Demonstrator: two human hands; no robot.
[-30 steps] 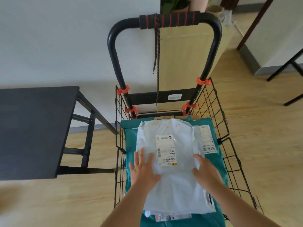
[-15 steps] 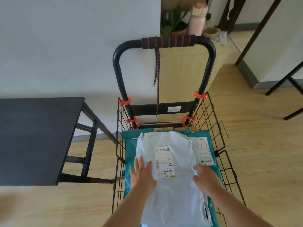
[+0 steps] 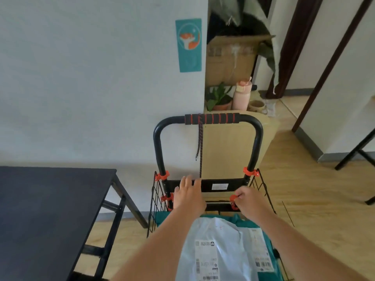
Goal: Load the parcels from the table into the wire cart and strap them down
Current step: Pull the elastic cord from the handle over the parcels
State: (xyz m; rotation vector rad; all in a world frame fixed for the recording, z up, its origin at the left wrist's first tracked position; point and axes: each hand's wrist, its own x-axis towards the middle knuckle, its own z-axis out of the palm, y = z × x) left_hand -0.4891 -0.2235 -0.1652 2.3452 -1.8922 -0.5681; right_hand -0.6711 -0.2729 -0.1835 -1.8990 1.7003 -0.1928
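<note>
The black wire cart [image 3: 155, 201] stands in front of me, its tall handle [image 3: 211, 118] rising at the far side. A white parcel [image 3: 215, 236] with labels lies on top of a teal parcel [image 3: 269, 238] inside the basket. A dark bungee strap [image 3: 200, 147] hangs from the handle's grip. My left hand [image 3: 188, 195] is raised with fingers spread, just below the strap's lower end near the black crossbar. My right hand [image 3: 246, 201] has its fingers curled beside the orange clamp [image 3: 233, 201] on the right upright; whether it holds anything is unclear.
A black table [image 3: 46, 211] stands to the left of the cart. Behind the handle is a light wooden cabinet [image 3: 229, 151] bearing a plant, a pink bottle [image 3: 241, 96] and a cup. Black table legs [image 3: 355, 153] stand at the right on wood flooring.
Both hands have lifted off the white parcel and moved forward to the cart's back frame. My view has tilted upward, showing more wall and less of the basket.
</note>
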